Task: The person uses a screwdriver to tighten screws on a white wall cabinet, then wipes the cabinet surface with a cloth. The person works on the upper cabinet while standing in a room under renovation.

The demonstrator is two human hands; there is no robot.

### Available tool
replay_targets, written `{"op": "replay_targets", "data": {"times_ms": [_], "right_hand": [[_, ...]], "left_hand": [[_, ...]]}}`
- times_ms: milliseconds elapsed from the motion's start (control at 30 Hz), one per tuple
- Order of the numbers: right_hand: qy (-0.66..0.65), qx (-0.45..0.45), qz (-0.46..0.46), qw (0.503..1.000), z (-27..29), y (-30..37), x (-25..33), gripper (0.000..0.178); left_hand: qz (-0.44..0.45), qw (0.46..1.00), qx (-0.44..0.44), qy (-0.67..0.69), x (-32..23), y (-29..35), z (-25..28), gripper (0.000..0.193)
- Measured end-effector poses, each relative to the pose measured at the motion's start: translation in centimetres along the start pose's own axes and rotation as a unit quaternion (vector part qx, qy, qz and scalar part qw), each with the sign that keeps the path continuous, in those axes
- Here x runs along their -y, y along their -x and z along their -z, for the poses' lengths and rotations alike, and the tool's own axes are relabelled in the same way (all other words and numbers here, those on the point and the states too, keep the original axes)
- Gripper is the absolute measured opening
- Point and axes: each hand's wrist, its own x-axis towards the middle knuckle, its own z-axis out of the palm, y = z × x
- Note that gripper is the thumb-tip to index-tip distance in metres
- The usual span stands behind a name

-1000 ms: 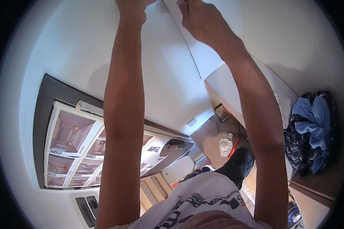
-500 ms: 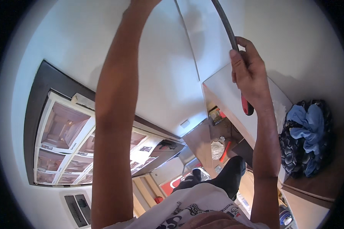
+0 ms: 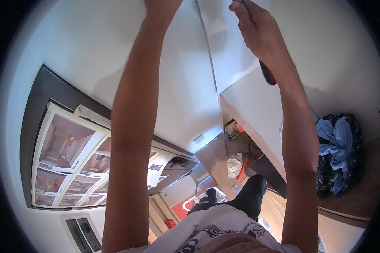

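Both my arms reach up along the white wall panels point(image 3: 181, 84). My right hand point(image 3: 261, 36) is closed around a long tool with a black and red handle point(image 3: 267, 75); the handle end sticks out below my palm. The thumb lies along the tool near the upper edge of the view, and the tool's far end is out of sight. My left hand point(image 3: 164, 7) is at the top edge, close to the left panel. Its fingers are cut off by the edge, so what it touches or holds is hidden. A dark seam point(image 3: 207, 38) runs between the panels.
A dark-framed board point(image 3: 71, 156) with several pictures is on the left wall. A white cabinet top point(image 3: 255, 101) stands below my right hand. Blue cloth point(image 3: 335, 143) lies on a dark patterned bundle to the right. An orange-red tool point(image 3: 242, 169) lies far below.
My right hand has moved up and slightly left with the tool, whose long dark shaft has mostly left the view. My left arm has shifted slightly right.
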Motion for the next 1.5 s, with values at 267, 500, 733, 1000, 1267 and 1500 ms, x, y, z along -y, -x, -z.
{"op": "replay_targets", "data": {"times_ms": [267, 500, 733, 1000, 1267, 1500], "right_hand": [[0.146, 0.008, -0.034, 0.989, -2.0, -2.8, 0.2, 0.037], [0.146, 0.023, -0.042, 0.988, -2.3, -2.6, 0.2, 0.035], [0.18, 0.015, -0.048, 0.982, -3.0, -2.5, 2.0, 0.033], [0.189, -0.001, -0.05, 0.981, -3.0, -2.6, 0.9, 0.03], [0.204, -0.055, -0.014, 0.977, -4.3, -2.2, 0.2, 0.034], [0.23, -0.053, -0.049, 0.971, -5.0, -3.2, 1.5, 0.034]], "left_hand": [[-0.014, 0.997, -0.044, -0.061, -1.3, 1.4, -0.9, 0.033], [0.186, 0.974, 0.057, 0.12, -4.5, 2.8, -0.8, 0.036], [0.129, 0.982, 0.047, 0.133, -1.9, 1.7, -0.9, 0.031], [0.102, 0.993, 0.01, 0.061, -3.2, 2.3, -1.2, 0.029], [0.133, 0.985, -0.022, 0.11, -3.3, 2.8, -1.2, 0.026], [0.183, 0.969, 0.027, 0.163, -4.1, 2.0, 1.1, 0.025]]}}
